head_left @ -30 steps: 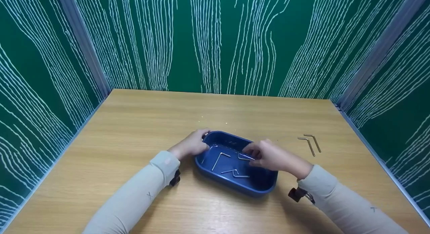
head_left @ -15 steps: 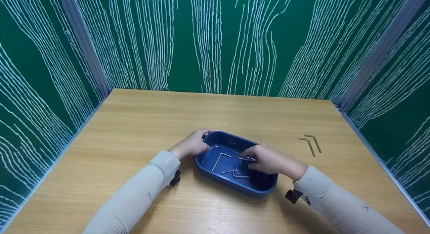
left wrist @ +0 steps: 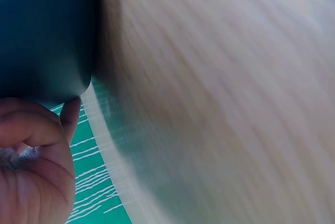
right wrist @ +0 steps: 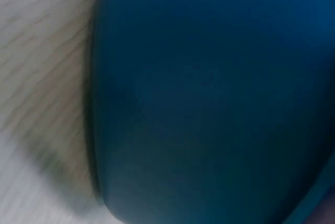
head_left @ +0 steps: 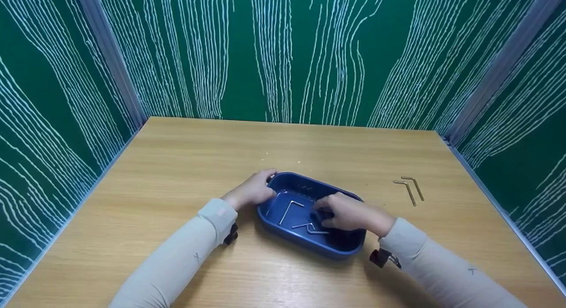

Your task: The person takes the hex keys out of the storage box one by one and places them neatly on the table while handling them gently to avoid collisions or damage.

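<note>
The blue tray (head_left: 300, 242) lies between the two hands, its long axis slanting from the far left to the near right, and what matters most is that the hex key (head_left: 285, 213) with its corner at the far side lies on the tray floor just left of the right hand (head_left: 344, 211), its long leg running across the tray toward the person and its short leg pointing toward that hand. Two more pieces, a crossed-looking pair of hex keys (head_left: 319, 232), lie nearer the front wall (whether they touch, I cannot tell). The right hand is the nearer to all of these; it reaches in over the right part of the tray, fingers bent downward, forearm coming from the near right. Its fingertips are hidden, so I cannot tell whether they pinch anything. The left hand (head_left: 253, 190) grips the tray's left end, thumb over the rim. On the table (head_left: 194, 153), well apart to the right, two loose keys (head_left: 411, 194) lie roughly parallel.
</note>
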`<state>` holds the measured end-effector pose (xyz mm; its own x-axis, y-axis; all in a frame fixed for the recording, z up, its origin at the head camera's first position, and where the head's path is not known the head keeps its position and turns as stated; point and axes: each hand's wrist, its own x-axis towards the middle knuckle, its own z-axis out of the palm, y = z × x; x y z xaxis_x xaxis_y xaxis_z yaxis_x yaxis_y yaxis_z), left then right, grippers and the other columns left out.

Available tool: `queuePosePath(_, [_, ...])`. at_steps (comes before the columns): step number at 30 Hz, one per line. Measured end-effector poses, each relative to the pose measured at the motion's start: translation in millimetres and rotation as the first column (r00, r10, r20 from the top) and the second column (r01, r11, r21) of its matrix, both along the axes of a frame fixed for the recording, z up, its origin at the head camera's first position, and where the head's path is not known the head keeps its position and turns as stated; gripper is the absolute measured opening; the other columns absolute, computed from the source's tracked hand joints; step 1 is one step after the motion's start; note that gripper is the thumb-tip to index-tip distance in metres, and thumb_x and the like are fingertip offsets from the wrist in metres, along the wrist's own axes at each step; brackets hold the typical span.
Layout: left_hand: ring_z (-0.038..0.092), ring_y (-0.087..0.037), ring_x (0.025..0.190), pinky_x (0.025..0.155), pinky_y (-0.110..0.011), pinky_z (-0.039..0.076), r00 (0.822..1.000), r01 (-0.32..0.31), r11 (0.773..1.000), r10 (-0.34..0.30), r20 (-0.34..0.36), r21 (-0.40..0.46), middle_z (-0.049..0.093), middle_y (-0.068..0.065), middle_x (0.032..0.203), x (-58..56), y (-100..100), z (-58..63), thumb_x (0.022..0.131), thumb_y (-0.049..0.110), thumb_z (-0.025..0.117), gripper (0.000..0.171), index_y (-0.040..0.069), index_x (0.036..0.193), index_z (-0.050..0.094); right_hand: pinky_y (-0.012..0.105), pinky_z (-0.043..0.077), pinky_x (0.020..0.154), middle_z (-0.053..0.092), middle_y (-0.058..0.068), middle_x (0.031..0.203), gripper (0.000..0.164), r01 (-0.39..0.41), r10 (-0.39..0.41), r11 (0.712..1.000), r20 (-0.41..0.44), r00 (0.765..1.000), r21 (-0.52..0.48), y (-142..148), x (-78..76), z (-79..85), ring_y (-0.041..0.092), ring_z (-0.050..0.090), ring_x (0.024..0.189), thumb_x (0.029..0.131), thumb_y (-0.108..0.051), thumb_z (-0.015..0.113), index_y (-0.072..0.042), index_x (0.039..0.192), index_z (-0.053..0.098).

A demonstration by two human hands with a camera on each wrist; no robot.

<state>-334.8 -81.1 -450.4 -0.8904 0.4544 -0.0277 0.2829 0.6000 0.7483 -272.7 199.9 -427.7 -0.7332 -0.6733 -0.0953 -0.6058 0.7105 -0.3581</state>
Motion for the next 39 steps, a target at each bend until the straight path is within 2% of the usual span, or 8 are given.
queuePosePath(4, [0.064, -0.036, 0.129, 0.108, -0.053, 0.057, 1.0, 0.002, 1.0, -0.003, 0.016, 0.009, 0.067, -0.021, 0.142, 0.4, 0, 0.8, 0.09, 0.0, 0.063, 0.055, 0.007, 0.144, 0.06, 0.052, 0.06, 0.101, 0.079, 0.017, 0.124, 0.032, -0.046, 0.045, 0.999, -0.028, 0.999, -0.02, -1, -1.5, -2.0, 0.029, 0.074, 0.114, 0.094, -0.001, 0.076, 0.003, 0.126, 0.076])
queuePosePath(12, [0.064, -0.035, 0.128, 0.109, -0.052, 0.056, 1.0, -0.001, 1.0, 0.001, 0.011, 0.015, 0.068, -0.02, 0.141, 0.5, 0, 0.6, 0.088, -0.001, 0.064, 0.053, 0.007, 0.141, 0.062, 0.045, 0.064, 0.088, 0.08, 0.014, 0.113, 0.03, -0.078, 0.077, 0.993, -0.012, 0.997, -0.09, -4, -2.8, -2.8, 0.021, 0.073, 0.096, 0.094, 0.004, 0.073, 0.002, 0.124, 0.077])
queuePosePath(16, [0.064, -0.035, 0.129, 0.111, -0.053, 0.055, 1.0, -0.003, 1.0, 0.003, 0.012, 0.008, 0.068, -0.02, 0.142, 0.5, 0, 0.6, 0.088, -0.001, 0.064, 0.057, 0.007, 0.145, 0.06, 0.048, 0.065, 0.09, 0.081, 0.016, 0.115, 0.03, -0.055, 0.053, 0.992, -0.019, 0.998, -0.111, -3, -5.2, -4.4, 0.027, 0.076, 0.101, 0.093, 0.006, 0.073, 0.003, 0.122, 0.078])
queuePosePath(20, [0.063, -0.036, 0.131, 0.112, -0.053, 0.054, 1.0, -0.005, 1.0, 0.005, 0.018, 0.001, 0.067, -0.02, 0.144, 0.0, 0, -0.2, 0.089, -0.001, 0.064, 0.059, 0.007, 0.148, 0.059, 0.044, 0.064, 0.087, 0.082, 0.013, 0.111, 0.027, -0.023, 0.018, 0.996, -0.054, 0.998, -0.088, -1, -7.3, -6.4, 0.023, 0.074, 0.096, 0.092, 0.001, 0.077, 0.001, 0.12, 0.08])
queuePosePath(27, [0.063, -0.036, 0.13, 0.112, -0.053, 0.054, 1.0, -0.012, 1.0, 0.012, 0.019, -0.001, 0.066, -0.021, 0.144, -0.4, 0, -0.7, 0.09, 0.0, 0.063, 0.059, 0.007, 0.149, 0.058, 0.029, 0.055, 0.071, 0.078, 0.01, 0.095, 0.029, -0.023, 0.018, 0.997, -0.079, 0.997, -0.072, 0, -8.6, -10.3, 0.013, 0.061, 0.079, 0.088, 0.006, 0.079, 0.002, 0.116, 0.081])
queuePosePath(31, [0.065, -0.035, 0.125, 0.106, -0.053, 0.058, 1.0, -0.002, 0.999, 0.001, 0.03, 0.032, 0.068, -0.021, 0.14, 0.8, 0, 0.0, 0.089, -0.002, 0.062, 0.057, 0.006, 0.145, 0.06, 0.022, 0.045, 0.061, 0.07, 0.005, 0.078, 0.022, -0.069, 0.061, 0.994, -0.102, 0.993, -0.08, 1, -10.3, -14.0, 0.006, 0.053, 0.069, 0.082, 0.009, 0.078, 0.0, 0.101, 0.081])
queuePosePath(34, [0.066, -0.035, 0.123, 0.102, -0.052, 0.06, 0.999, 0.003, 0.999, -0.005, 0.036, 0.051, 0.069, -0.021, 0.139, 1.2, 0, -0.2, 0.088, -0.003, 0.061, 0.055, 0.006, 0.143, 0.061, 0.02, 0.041, 0.058, 0.064, 0.001, 0.071, 0.019, -0.09, 0.081, 0.992, -0.097, 0.992, -0.086, 1, -11.3, -15.5, 0.003, 0.049, 0.066, 0.078, 0.01, 0.079, -0.003, 0.092, 0.078])
queuePosePath(39, [0.066, -0.034, 0.124, 0.103, -0.051, 0.06, 1.0, 0.006, 0.999, -0.007, 0.015, 0.041, 0.069, -0.021, 0.138, 0.0, 0, -1.4, 0.088, -0.002, 0.061, 0.054, 0.005, 0.141, 0.062, 0.019, 0.044, 0.06, 0.067, 0.002, 0.074, 0.021, -0.071, 0.07, 0.991, -0.01, 0.997, -0.11, 2, -12.1, -14.0, 0.002, 0.052, 0.067, 0.077, 0.012, 0.08, -0.003, 0.092, 0.078])
